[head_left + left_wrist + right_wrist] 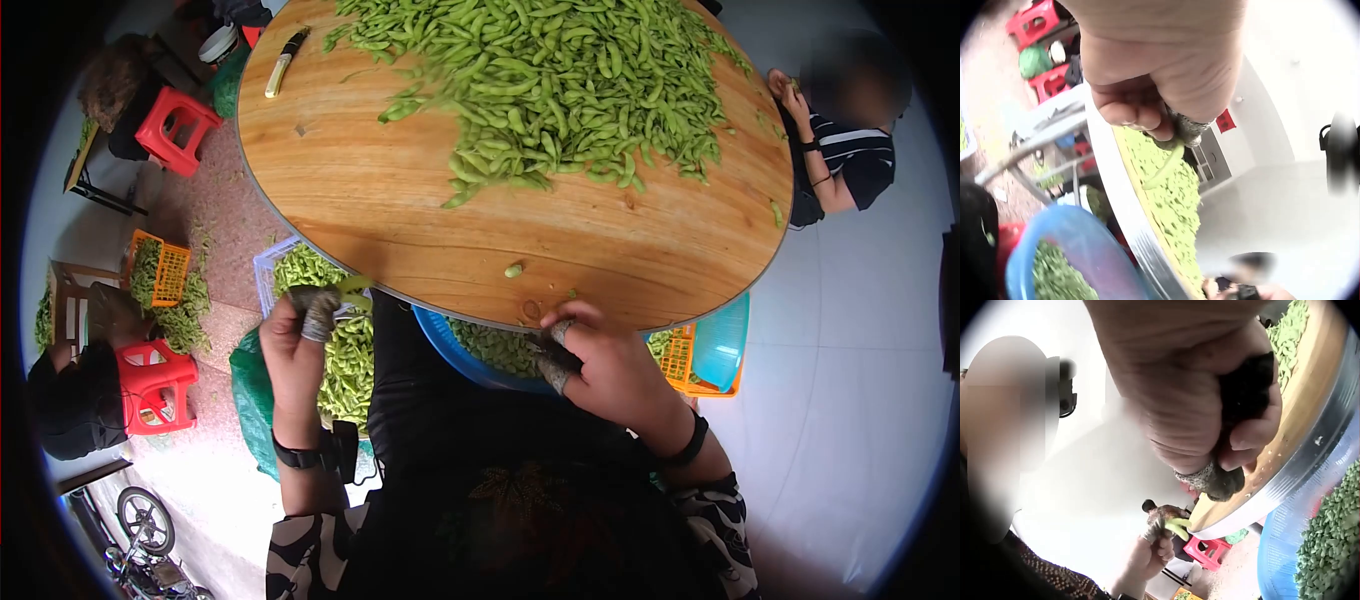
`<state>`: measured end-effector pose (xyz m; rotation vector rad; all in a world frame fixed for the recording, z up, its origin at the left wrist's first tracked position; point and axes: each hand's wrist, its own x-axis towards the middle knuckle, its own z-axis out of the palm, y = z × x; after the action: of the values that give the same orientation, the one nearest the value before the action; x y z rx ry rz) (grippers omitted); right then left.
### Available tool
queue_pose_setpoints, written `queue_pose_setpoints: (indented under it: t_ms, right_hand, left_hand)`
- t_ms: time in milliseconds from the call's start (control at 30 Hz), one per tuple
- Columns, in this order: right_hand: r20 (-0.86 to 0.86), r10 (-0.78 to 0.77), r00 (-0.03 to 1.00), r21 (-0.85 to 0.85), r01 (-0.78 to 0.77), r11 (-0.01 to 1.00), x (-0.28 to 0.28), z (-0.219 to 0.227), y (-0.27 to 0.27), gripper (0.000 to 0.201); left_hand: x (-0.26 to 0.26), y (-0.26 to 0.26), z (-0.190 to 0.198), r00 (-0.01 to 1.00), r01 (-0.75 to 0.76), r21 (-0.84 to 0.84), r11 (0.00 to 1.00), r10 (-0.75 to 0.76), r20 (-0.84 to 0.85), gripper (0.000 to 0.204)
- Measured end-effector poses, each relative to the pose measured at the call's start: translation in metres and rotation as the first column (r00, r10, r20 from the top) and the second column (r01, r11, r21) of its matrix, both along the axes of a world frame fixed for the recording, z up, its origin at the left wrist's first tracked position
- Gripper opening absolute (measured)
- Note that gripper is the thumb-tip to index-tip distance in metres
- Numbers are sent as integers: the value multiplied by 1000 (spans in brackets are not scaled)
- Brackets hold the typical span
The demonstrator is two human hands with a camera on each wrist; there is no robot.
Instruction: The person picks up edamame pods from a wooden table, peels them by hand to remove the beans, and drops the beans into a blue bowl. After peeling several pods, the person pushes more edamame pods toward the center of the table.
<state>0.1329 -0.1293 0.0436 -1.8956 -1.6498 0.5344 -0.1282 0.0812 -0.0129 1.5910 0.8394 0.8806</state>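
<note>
My left hand (298, 340), with wrapped thumb and fingertip, pinches a green soybean pod (1166, 170) at the table's near edge. The pod sticks out past the fingertips in both wrist views. My right hand (610, 365) is at the same edge above a blue basket (436, 338) of shelled beans (1332, 540). Its fingers curl in toward the thumb, which wears a grey wrap (1195, 479); a dark cover is on a finger, and no pod shows in that hand. A big heap of pods (580, 90) covers the far part of the round wooden table (380, 200).
A single bean (513, 271) lies near the table's front edge, and a knife (287, 62) at its far left. Below left stands a crate of pods (347, 365) beside a green bag (252, 400). Another person (845, 130) sits at the right; red stools (178, 130) stand left.
</note>
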Motion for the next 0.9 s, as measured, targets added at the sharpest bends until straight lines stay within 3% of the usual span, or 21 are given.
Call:
queue_pose_setpoints:
  t_ms: [67,133,200,233,333,400,467,533,600,667,733,800,833,900]
  right_hand:
    - [27,-70,997,70,68,995,-2,-7,19,25]
    - [52,-155,986,149,146,978,-3,-19,41,25]
    - [180,-138,974,58,130,990,2,-33,57,21]
    - [204,-138,969,98,120,988,2,-39,60,18]
    - [141,-93,986,28,90,996,-3,-38,44,19]
    - [88,-73,993,20,71,997,-4,-32,23,20]
    - [27,41,999,55,-42,998,2,-34,3,23]
    - [6,54,999,28,-54,998,12,-27,-8,24]
    - [-190,-159,969,-132,135,982,27,-11,-8,23]
    - [-73,-393,917,-22,392,920,62,-12,6,25]
    - [113,-581,806,274,537,798,107,-35,23,27]
    - [318,-657,683,382,542,748,138,-47,38,25]
    - [316,-656,685,387,539,748,141,-49,41,25]
    - [338,-653,678,254,602,757,144,-50,47,26]
  left_hand:
    - [-16,21,-8,960,-143,307,941,207,-187,8]
    - [-24,33,-9,778,-297,497,815,508,-369,16]
    - [-29,40,-12,798,-302,613,730,545,-256,22]
    - [-29,40,-11,778,-305,606,735,559,-286,22]
    - [-23,38,-17,893,-221,500,837,380,-241,15]
    - [-16,35,-22,907,-180,524,833,347,-239,14]
    - [-8,32,-26,915,-148,542,827,322,-242,13]
    - [-1,29,-27,940,-131,457,880,256,-224,14]
    - [8,23,-20,933,-107,459,882,249,-261,15]
    - [16,18,-17,944,-63,486,872,210,-255,16]
    - [28,10,-12,970,-31,451,892,135,-200,17]
    - [42,-6,2,977,2,390,921,81,-198,16]
    - [48,-13,8,977,28,367,930,52,-207,16]
    - [57,-22,8,984,81,351,933,-19,-178,17]
